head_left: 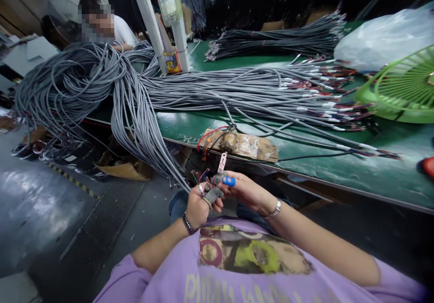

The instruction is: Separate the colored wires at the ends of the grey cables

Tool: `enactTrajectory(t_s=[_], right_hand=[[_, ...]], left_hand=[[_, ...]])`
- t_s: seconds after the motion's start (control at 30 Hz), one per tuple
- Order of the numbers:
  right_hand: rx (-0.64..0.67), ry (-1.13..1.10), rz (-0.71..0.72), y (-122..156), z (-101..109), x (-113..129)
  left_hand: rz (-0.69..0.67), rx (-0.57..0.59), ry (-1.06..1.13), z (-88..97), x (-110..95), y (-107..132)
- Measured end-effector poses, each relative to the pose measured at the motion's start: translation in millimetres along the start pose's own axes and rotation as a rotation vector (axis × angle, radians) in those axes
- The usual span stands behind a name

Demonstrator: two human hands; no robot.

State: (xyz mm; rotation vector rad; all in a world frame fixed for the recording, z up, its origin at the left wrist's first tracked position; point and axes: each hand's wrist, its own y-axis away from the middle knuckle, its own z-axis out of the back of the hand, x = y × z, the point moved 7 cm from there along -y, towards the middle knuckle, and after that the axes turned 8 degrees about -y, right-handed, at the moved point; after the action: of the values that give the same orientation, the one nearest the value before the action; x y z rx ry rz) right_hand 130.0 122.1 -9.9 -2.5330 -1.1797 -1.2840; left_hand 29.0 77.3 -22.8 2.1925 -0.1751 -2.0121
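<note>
My left hand [198, 205] is closed round the end of a grey cable [176, 176], whose thin coloured wires [202, 177] fan out above my fingers. My right hand [246, 190] is pinched at those wire ends, with a blue cover [229, 181] on one fingertip and grey covers on others. Both hands meet above my lap, just in front of the table edge. The cable runs up and left into a thick grey bundle [132, 108] hanging off the green table [305, 158].
Many grey cables with stripped coloured ends [325, 99] lie across the table. A green fan [403, 88] and a plastic bag [383, 36] sit at the right. A taped block with a small blade [242, 145] is at the table edge. Another person [111, 27] sits far left.
</note>
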Motion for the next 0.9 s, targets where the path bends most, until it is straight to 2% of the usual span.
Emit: enactTrajectory(t_s=[0.23,0.5,0.6,0.7,0.77,0.83,0.9], right_hand=[[-0.098,0.275,0.181,-4.7,2.5,12.2],[-0.157,0.324,0.223,0.2,7.1,15.3],[-0.264,0.221,0.222,0.0,22.4,15.0],[-0.336,-0.038,0.151,-4.9,38.2,10.9],[-0.285,-0.160,0.041,-11.0,37.5,6.1],[-0.171,-0.190,-0.035,-16.7,28.4,5.0],[-0.066,-0.146,-0.008,-20.7,18.5,9.4]], left_hand=[[0.010,-0.018,-0.013,2.4,1.2,-0.5],[-0.014,-0.115,0.046,7.2,-2.6,-3.9],[-0.021,-0.140,0.072,8.6,-4.3,-3.5],[-0.034,-0.152,0.115,8.9,-9.2,-1.3],[-0.036,-0.140,0.137,6.5,-13.3,0.1],[-0.040,-0.125,0.152,2.8,-17.5,0.4],[-0.056,-0.112,0.160,-1.0,-21.5,-0.4]])
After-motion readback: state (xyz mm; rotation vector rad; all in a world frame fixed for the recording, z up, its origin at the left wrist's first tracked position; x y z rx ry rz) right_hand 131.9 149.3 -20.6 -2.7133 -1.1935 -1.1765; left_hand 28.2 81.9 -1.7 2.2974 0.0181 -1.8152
